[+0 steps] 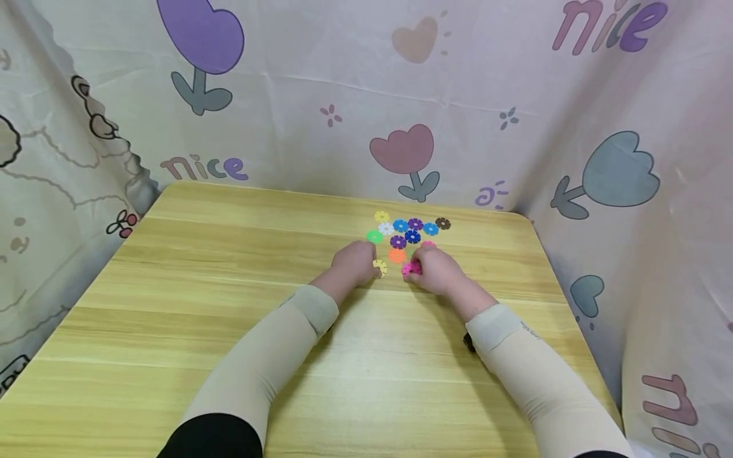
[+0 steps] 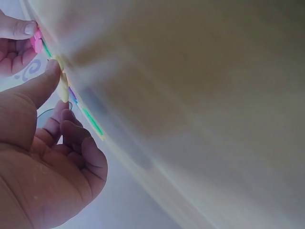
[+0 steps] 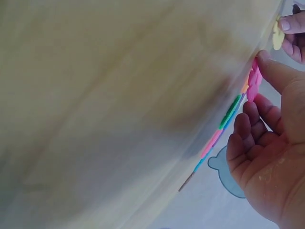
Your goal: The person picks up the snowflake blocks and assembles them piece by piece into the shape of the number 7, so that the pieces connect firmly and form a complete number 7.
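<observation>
Pinched pink disc [image 3: 254, 85], "nice" cloth [image 1: 355, 83], perhaps sleeve lettering [image 1: 530, 331]

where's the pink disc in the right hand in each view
Head: pink disc slightly right of and below centre, in the right hand.
Left wrist: near the upper left edge.
Right wrist: right side, above mid-height.
Shared landmark: pale yellow disc in the left hand.
</observation>
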The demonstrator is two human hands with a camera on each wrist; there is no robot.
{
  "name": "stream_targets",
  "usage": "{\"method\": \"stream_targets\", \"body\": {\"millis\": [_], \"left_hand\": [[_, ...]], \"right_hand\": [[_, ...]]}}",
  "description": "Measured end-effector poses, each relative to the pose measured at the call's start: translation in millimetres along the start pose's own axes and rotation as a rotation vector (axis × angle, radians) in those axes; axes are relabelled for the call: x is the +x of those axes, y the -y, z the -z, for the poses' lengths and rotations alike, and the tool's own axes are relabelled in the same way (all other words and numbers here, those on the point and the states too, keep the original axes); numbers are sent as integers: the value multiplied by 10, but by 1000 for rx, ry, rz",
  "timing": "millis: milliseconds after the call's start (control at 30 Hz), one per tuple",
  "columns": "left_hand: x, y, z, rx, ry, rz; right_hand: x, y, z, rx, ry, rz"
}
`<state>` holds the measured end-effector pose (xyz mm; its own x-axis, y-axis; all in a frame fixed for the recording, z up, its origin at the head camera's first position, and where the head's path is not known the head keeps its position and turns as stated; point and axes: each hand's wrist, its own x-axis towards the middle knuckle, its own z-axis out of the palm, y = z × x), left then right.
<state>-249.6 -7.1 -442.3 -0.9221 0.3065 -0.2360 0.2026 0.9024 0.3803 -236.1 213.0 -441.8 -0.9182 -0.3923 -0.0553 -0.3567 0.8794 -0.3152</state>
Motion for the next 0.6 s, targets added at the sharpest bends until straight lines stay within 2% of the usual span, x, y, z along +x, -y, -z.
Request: {"method": "stream_targets", "body": {"millis": [333,600], "left_hand": [[-55,1,-3,15,-5,5],[-96,31,8,-45,-11,18]], "right_hand": [[-47,-23,13,36,-5,-21],[-80,13,31,123,-12,-33]]}}
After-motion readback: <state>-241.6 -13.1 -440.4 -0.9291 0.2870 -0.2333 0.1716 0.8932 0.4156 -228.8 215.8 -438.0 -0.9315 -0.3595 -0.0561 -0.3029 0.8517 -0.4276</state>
